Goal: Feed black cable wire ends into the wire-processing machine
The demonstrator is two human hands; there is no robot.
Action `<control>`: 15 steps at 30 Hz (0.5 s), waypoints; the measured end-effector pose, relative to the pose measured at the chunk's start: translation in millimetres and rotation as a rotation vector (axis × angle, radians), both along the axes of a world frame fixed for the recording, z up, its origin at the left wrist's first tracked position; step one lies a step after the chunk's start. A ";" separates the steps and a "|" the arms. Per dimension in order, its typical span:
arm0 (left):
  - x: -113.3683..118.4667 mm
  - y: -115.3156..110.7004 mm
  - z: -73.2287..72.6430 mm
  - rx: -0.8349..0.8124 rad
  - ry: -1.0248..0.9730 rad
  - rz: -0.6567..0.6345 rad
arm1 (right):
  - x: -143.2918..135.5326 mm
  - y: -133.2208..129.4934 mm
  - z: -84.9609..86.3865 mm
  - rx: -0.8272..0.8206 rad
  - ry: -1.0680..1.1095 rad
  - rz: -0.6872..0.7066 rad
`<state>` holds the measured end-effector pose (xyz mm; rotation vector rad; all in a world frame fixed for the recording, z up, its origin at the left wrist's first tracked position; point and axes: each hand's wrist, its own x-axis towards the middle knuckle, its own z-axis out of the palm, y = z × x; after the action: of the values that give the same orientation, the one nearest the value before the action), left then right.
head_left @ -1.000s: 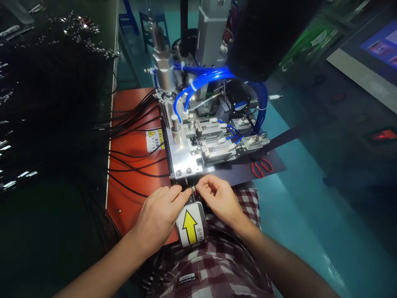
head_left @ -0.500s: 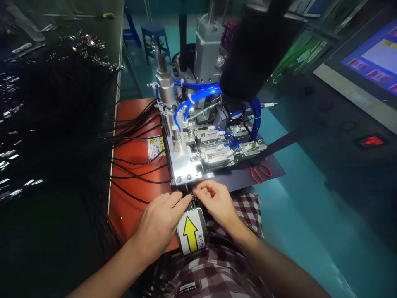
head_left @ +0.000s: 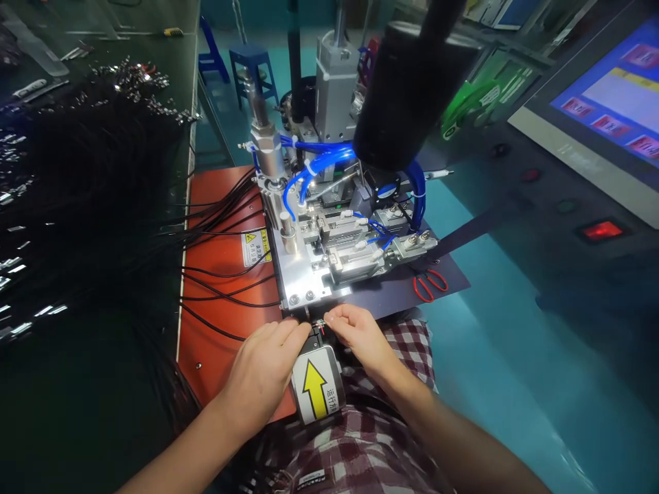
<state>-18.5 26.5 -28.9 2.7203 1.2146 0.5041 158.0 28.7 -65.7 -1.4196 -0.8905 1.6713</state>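
Note:
Both of my hands meet at the front edge of the metal fixture (head_left: pixel 301 281), just beyond a guide with a yellow arrow label (head_left: pixel 315 387). My left hand (head_left: pixel 265 360) is closed, thumb and fingers pressed together over the dark block (head_left: pixel 311 339); whatever they hold is hidden. Opposite it, my right hand (head_left: pixel 357 333) pinches with thumb and forefinger at a small shiny piece with a thin red wire (head_left: pixel 322 329). That piece lies in the narrow gap between the two hands.
Black cables (head_left: pixel 221 302) run across the orange base plate (head_left: pixel 221 350) from a large cable bundle (head_left: pixel 93 137) on the left. Blue air tubes (head_left: pixel 329 159) arch over the fixture. Red-handled scissors (head_left: pixel 430 285) lie at right, below a touchscreen (head_left: pixel 612 89).
The camera view has shifted slightly. My right fingertips have drawn a little away from the left ones, and more of the red wire shows between them.

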 end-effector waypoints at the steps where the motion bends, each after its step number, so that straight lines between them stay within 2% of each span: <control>1: -0.2 -0.1 -0.2 0.008 -0.004 -0.001 | 0.9 -2.1 -0.3 0.010 -0.015 -0.022; 3: -0.3 -0.3 -0.3 0.015 -0.012 0.003 | 1.4 -8.1 0.1 0.038 -0.054 -0.048; 7: 0.3 -0.6 0.5 -0.001 -0.011 0.009 | -3.5 -19.9 6.6 0.078 -0.153 0.025; 9: 0.2 -1.0 0.7 -0.008 -0.012 0.006 | -6.5 -21.8 13.4 0.137 -0.293 0.056; 13: -0.9 -2.3 -0.5 0.020 0.014 -0.007 | -6.2 -17.2 26.4 0.380 -0.680 0.091; 15: -1.3 -2.9 -1.6 0.030 0.038 -0.010 | -3.0 -12.8 25.6 0.445 -0.746 0.086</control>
<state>-19.8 23.5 -30.5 2.7720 1.2111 0.4755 155.0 15.9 -40.1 -1.7007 -1.6287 0.8782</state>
